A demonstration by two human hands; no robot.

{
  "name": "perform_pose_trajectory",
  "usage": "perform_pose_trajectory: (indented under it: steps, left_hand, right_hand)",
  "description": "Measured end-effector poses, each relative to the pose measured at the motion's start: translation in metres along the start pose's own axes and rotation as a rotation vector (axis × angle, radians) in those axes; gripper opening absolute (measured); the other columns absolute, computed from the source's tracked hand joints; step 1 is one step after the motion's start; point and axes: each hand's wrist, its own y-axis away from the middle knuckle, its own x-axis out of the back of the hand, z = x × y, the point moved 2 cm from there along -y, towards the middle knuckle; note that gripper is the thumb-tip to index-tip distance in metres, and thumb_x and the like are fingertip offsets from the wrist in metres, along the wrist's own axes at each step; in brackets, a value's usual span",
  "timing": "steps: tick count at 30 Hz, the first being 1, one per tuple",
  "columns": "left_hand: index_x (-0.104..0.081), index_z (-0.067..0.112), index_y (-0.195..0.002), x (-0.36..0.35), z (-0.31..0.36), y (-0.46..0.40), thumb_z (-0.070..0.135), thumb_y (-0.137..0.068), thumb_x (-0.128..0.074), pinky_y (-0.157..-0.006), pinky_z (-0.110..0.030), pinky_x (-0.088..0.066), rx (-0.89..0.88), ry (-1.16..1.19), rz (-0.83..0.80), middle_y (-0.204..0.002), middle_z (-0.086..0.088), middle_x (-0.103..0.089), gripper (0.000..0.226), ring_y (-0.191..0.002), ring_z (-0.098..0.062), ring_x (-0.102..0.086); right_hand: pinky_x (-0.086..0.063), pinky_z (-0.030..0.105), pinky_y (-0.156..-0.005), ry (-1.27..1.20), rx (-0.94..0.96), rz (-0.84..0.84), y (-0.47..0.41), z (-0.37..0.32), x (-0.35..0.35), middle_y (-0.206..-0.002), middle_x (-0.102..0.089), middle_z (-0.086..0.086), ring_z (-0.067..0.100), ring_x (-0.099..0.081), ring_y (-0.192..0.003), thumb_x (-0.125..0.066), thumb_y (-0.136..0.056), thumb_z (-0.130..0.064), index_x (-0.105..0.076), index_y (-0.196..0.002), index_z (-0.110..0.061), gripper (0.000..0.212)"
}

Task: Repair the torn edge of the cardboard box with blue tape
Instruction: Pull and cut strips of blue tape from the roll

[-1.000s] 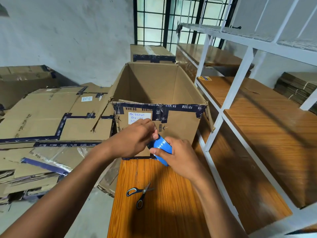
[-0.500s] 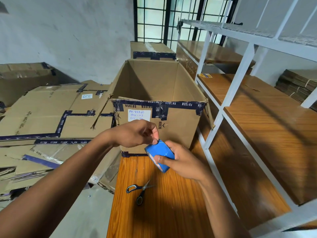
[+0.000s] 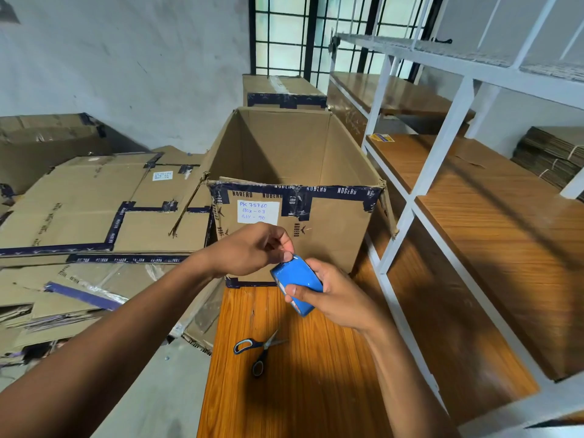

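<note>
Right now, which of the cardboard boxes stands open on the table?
The big box with the handwritten white label, just behind the hands; the others are flattened or taped shut.

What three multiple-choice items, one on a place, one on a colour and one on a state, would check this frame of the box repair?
1. Where do the scissors lie?
A. on the wooden table, nearer the camera than the hands
B. inside the open box
C. on the white shelf rack

2. What colour is the tape roll?
A. brown
B. blue
C. clear

3. What is the left hand doing?
A. resting flat on the table
B. holding the scissors
C. pinching at the top edge of the roll

Answers:
1 A: the scissors rest on the bare wooden table, below both hands.
2 B: the roll in the right hand is bright blue.
3 C: the left hand's fingertips meet at the roll's upper edge, in front of the cardboard box.
</note>
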Motion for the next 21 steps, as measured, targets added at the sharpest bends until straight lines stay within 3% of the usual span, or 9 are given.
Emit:
perform_pose_trajectory:
  steps: [4, 9, 11, 14, 16, 21]
  left_hand:
    - [-0.074, 0.018, -0.106, -0.001, -0.004, -0.001, 0.012, -0.104, -0.068, -0.088, -0.031, -0.06, 0.022, -0.067, -0.012, -0.1, 0.003, -0.076, 0.009, -0.097, -0.011, -0.071]
    - [-0.073, 0.017, -0.104, 0.004, 0.006, -0.006, 0.009, -0.103, -0.068, -0.079, -0.024, -0.057, 0.025, -0.14, -0.04, -0.093, 0.003, -0.074, 0.01, -0.082, -0.001, -0.067]
    - [-0.073, 0.017, -0.104, 0.007, 0.011, -0.011, 0.008, -0.103, -0.068, -0.08, -0.029, -0.06, 0.019, -0.187, -0.053, -0.093, 0.001, -0.075, 0.01, -0.081, -0.002, -0.069]
    - [-0.071, 0.009, -0.113, 0.013, 0.01, -0.014, 0.006, -0.104, -0.066, -0.09, -0.039, -0.063, 0.048, -0.065, -0.079, -0.103, -0.011, -0.074, 0.011, -0.091, -0.015, -0.071]
    - [-0.069, 0.01, -0.121, 0.013, 0.006, -0.013, 0.005, -0.1, -0.071, -0.088, -0.036, -0.06, 0.058, -0.057, -0.103, -0.102, -0.008, -0.071, 0.021, -0.091, -0.013, -0.068]
    - [-0.066, 0.015, -0.131, 0.008, -0.001, -0.013, -0.001, -0.094, -0.076, -0.075, -0.017, -0.055, 0.087, -0.164, -0.031, -0.092, 0.004, -0.075, 0.041, -0.078, 0.003, -0.07]
  right_hand:
    - [-0.061, 0.051, -0.092, 0.032, -0.025, -0.006, -0.001, 0.001, -0.003, -0.105, -0.078, 0.003, 0.019, -0.077, -0.101, -0.073, -0.097, -0.04, -0.062, -0.128, -0.022, 0.037]
    - [-0.061, 0.036, -0.079, 0.115, -0.024, 0.039, -0.003, -0.001, -0.003, -0.094, -0.08, 0.003, 0.014, -0.078, -0.09, -0.069, -0.101, -0.039, -0.063, -0.122, -0.02, 0.029]
    - [-0.062, 0.037, -0.079, 0.102, -0.012, 0.086, -0.006, 0.0, -0.004, -0.092, -0.081, 0.002, 0.013, -0.079, -0.087, -0.072, -0.099, -0.04, -0.065, -0.119, -0.021, 0.029]
    - [-0.063, 0.036, -0.079, 0.09, 0.01, 0.174, -0.008, 0.0, -0.006, -0.091, -0.081, -0.001, 0.01, -0.079, -0.086, -0.077, -0.095, -0.04, -0.066, -0.117, -0.021, 0.031]
    - [-0.063, 0.036, -0.08, 0.072, 0.005, 0.174, -0.009, 0.003, -0.009, -0.094, -0.081, 0.0, 0.01, -0.079, -0.086, -0.079, -0.093, -0.038, -0.067, -0.118, -0.02, 0.033]
    - [-0.06, 0.053, -0.097, 0.061, -0.09, 0.044, -0.004, 0.028, -0.013, -0.111, -0.078, -0.002, 0.016, -0.076, -0.103, -0.081, -0.081, -0.055, -0.063, -0.125, -0.031, 0.053]
